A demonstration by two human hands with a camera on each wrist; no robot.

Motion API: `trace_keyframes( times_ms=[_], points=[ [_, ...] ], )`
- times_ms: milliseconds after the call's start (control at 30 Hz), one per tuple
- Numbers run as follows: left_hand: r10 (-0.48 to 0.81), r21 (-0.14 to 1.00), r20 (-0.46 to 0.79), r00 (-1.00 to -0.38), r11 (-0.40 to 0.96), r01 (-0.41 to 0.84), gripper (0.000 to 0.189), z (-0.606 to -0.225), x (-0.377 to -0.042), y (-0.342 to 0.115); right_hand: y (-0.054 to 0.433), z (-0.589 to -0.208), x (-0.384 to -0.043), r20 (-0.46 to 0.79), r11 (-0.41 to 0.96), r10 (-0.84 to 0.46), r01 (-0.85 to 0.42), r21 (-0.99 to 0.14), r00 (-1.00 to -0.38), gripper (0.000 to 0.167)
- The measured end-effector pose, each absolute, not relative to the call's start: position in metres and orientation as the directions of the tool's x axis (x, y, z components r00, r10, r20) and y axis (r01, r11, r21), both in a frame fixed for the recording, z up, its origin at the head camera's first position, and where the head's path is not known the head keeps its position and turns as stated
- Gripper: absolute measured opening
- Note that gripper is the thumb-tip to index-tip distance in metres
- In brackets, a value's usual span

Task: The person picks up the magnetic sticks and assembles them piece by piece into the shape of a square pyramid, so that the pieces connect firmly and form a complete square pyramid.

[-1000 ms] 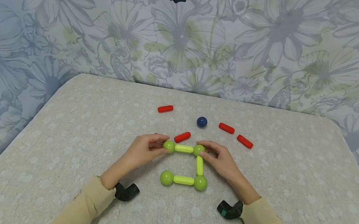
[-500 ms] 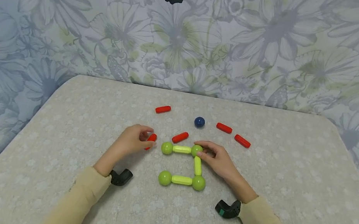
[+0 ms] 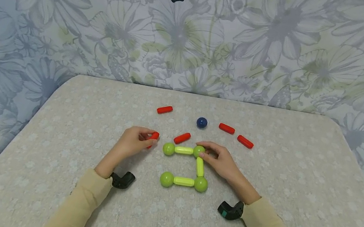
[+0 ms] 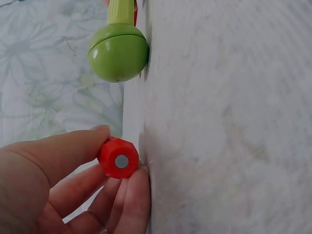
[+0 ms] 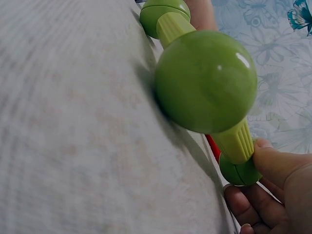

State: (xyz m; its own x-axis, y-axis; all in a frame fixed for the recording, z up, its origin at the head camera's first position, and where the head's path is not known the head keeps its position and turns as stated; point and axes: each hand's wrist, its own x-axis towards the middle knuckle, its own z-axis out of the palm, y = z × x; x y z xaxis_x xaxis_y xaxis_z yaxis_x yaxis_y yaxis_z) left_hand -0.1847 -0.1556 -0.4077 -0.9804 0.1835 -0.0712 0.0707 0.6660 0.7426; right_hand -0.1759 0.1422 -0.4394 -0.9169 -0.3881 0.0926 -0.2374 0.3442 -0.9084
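Observation:
A red rod (image 3: 154, 136) with a grey disc at its end is pinched between the thumb and fingers of my left hand (image 3: 132, 142), left of a lime-green frame. That frame has three rods joining green balls, and its left side is open. My right hand (image 3: 222, 161) grips the frame's far right ball (image 3: 199, 151). At the far left corner sits another ball (image 3: 168, 149), apart from the red rod. A green ball (image 4: 118, 52) also stands above the rod in the left wrist view. The near right ball (image 5: 205, 82) looms large in the right wrist view.
Just behind the frame lies a loose red rod (image 3: 182, 138). Farther back are a red rod (image 3: 164, 109), a dark blue ball (image 3: 202, 123) and two more red rods (image 3: 227, 128) to the right. A flowered wall (image 3: 191, 51) rises behind the cloth-covered table (image 3: 98, 100).
My left hand has let go of the frame's far left ball, moved left and taken hold of a red rod. The right hand has stayed on its ball.

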Motion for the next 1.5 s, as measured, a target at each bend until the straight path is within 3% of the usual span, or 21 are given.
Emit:
trace_keyframes(
  times_ms=[167, 433, 700, 933, 1500],
  points=[
    [0.169, 0.806, -0.100, -0.981, 0.592, 0.019, 0.038, -0.407, -0.184, -0.157, 0.143, -0.438, -0.175, 0.087, 0.344, -0.386, -0.231, -0.910, -0.919, 0.031],
    [0.147, 0.942, -0.188, -0.971, 0.308, -0.135, 0.046, -0.403, -0.168, -0.157, 0.143, -0.438, -0.175, 0.100, 0.333, -0.392, -0.243, -0.911, -0.915, 0.030],
    [0.203, 0.957, -0.281, -0.938, 0.137, -0.257, 0.037, -0.413, -0.140, -0.140, 0.143, -0.440, -0.177, 0.108, 0.318, -0.396, -0.247, -0.915, -0.912, 0.032],
    [0.256, 0.949, -0.315, -0.914, 0.112, -0.296, 0.033, -0.417, -0.133, -0.129, 0.143, -0.439, -0.176, 0.096, 0.323, -0.392, -0.235, -0.917, -0.915, 0.032],
    [0.224, 0.934, -0.343, -0.912, 0.189, -0.304, 0.031, -0.420, -0.135, -0.119, 0.144, -0.438, -0.176, 0.112, 0.312, -0.395, -0.248, -0.917, -0.912, 0.030]
  ],
)
